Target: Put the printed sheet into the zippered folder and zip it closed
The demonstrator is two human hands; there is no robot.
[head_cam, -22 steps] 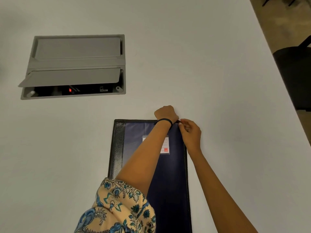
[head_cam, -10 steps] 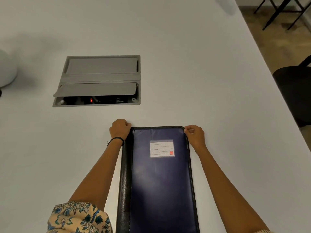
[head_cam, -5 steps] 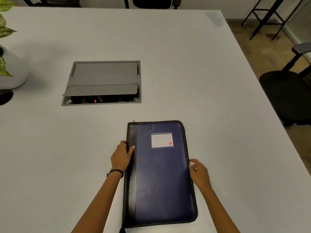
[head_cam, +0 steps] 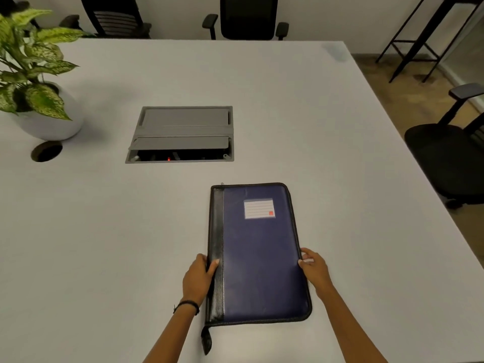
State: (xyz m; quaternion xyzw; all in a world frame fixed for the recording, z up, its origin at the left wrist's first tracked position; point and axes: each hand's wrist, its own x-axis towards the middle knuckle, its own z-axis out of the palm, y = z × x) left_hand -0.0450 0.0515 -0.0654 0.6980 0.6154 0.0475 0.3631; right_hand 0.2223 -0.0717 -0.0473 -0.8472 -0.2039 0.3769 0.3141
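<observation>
While both hands clasp its long sides, the zippered folder (head_cam: 262, 252) lies flat on the white table (head_cam: 104, 231), on the wearer's side of the grey cable hatch (head_cam: 180, 134) & a bit right of it, well apart from it. The left hand (head_cam: 199, 279) grips the black spine (head_cam: 216, 231), thumb on top and fingers curled round the edge. The right hand (head_cam: 315, 271) pinches the opposite edge, fingertips bent onto the blue cover. A lined label (head_cam: 259, 208) sits at the cover's hatch-side end. The zip pull (head_cam: 207, 339) trails off the corner farthest from the hatch, on the spine side. The zip looks run shut along every edge in view, so the job is prob. all but done. The printed sheet isn't visible and is presumably inside, tho that can't be confirmed. Handling, as a judgement: leatherette over board, so fairly stiff, light-to-moderate in weight and not fragile. The smooth cover may slide on the slick tabletop. Best hold is where the hands are now, mid-length on both long edges. The spine gives the firmer purchase, while the zip side is softer & can flex. The dangling pull is for zipping only, not lifting. A potted plant (head_cam: 39, 100) stands well left of the hatch.
</observation>
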